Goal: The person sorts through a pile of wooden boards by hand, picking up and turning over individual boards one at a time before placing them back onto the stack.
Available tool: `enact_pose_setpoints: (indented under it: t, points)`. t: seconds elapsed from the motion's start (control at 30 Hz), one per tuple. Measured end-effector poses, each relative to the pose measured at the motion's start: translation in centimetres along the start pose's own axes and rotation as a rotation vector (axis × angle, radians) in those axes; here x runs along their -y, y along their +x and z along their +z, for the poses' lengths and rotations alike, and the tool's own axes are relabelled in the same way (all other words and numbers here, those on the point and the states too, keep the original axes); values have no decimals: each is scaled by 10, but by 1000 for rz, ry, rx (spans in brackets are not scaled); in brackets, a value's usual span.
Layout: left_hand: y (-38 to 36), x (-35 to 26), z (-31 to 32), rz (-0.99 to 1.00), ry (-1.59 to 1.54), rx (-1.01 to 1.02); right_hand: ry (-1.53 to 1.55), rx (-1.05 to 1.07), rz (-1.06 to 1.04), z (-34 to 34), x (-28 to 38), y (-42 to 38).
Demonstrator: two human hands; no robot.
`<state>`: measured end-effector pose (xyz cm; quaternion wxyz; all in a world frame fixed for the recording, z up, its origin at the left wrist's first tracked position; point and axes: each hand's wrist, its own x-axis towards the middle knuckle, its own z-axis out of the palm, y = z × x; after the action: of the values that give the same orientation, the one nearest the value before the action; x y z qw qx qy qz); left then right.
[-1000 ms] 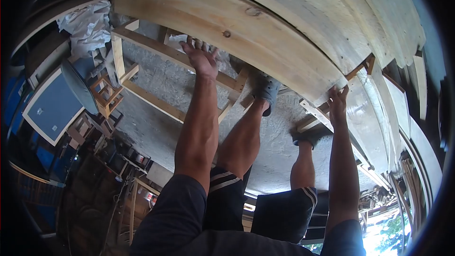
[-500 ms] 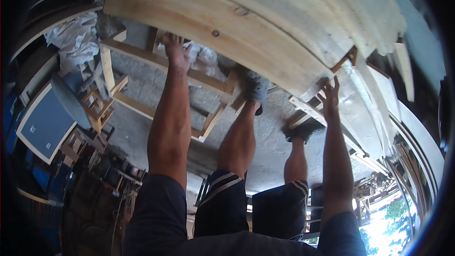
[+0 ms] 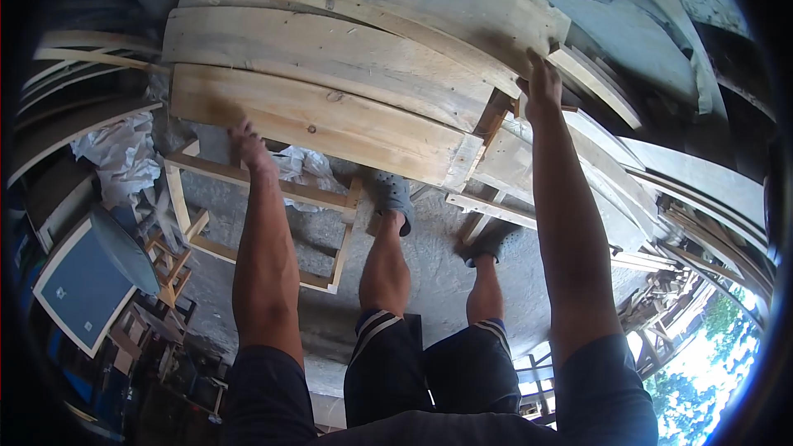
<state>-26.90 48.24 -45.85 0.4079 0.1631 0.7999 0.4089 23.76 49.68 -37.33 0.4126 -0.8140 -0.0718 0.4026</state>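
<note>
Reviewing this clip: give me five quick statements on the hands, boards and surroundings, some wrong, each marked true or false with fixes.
1. The right hand is higher in the picture than the left hand. True.
2. The left hand holds a hammer. False: it is by the near board's lower edge, no tool visible.
3. The near board shows a dark knot. True.
4. The person's feet are bare. False: they wear clogs.
5. The blue panel is at the picture's right. False: it is at the left.

So you've got on a dark tee (image 3: 438, 431) with loose short sleeves (image 3: 264, 392), black shorts (image 3: 387, 376) with pale stripes (image 3: 380, 325) near the hems, plus some holey grey clogs (image 3: 396, 192), rounded at the toe.
</note>
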Motion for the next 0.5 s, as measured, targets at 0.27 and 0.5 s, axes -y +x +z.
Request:
enact_pose_setpoints:
  t: [0.27,0.5]
  points:
    - [-70,-116,139,-158,-208,630,129,573,-123,-42,-74,-55]
    - [-79,-71,106,-105,-425,463,-135,534,-41,-37,-100,-173]
